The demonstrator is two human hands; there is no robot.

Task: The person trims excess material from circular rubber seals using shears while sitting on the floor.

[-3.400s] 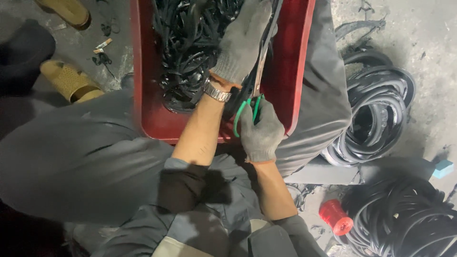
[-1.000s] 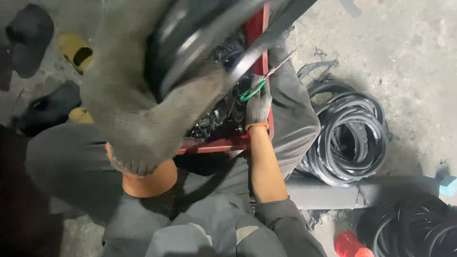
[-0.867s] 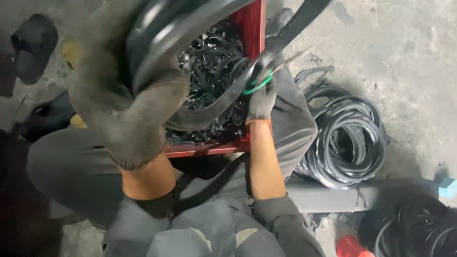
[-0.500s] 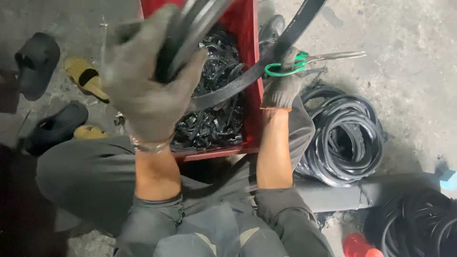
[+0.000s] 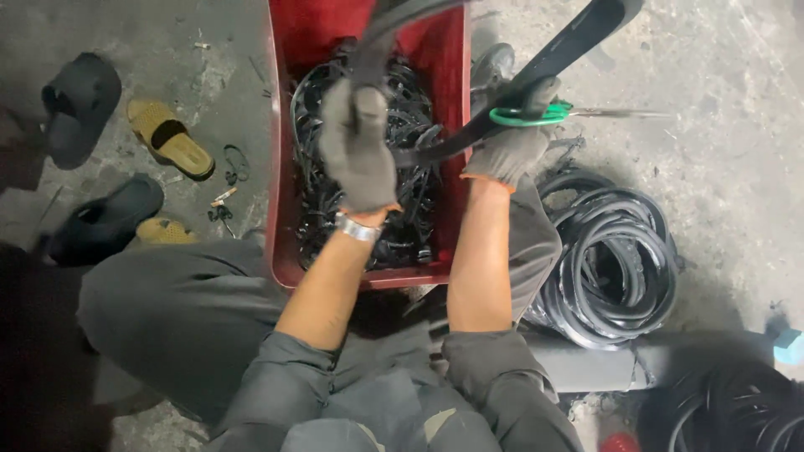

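A long black rubber strip [image 5: 502,109], flat and slightly glossy, runs slantwise from the upper right edge of the view down over a red plastic crate [image 5: 452,67] to the middle of the frame. The left hand [image 5: 358,146], in a grey knit glove with a metal wristwatch [image 5: 358,228] just below the cuff, is closed in a fist around a second run of the strip that rises toward the top edge, above the crate. The right hand [image 5: 512,138], gloved the same, is curled through the green handles of a pair of scissors [image 5: 569,112], whose metal blades point right, out over the concrete floor [image 5: 720,151]; the strip passes behind the fingers of this hand, touching them, and whether the blades are parted cannot be told. The crate below both hands is heaped with tangled black rubber offcuts [image 5: 368,226]. Just right of the right forearm lies a coil of black rubber tubing [image 5: 615,259] on the floor, with another dark coil [image 5: 737,410] at the lower right corner. Left of the crate lie a black shoe [image 5: 79,105], a yellow sandal [image 5: 172,142] and another black shoe [image 5: 105,222].
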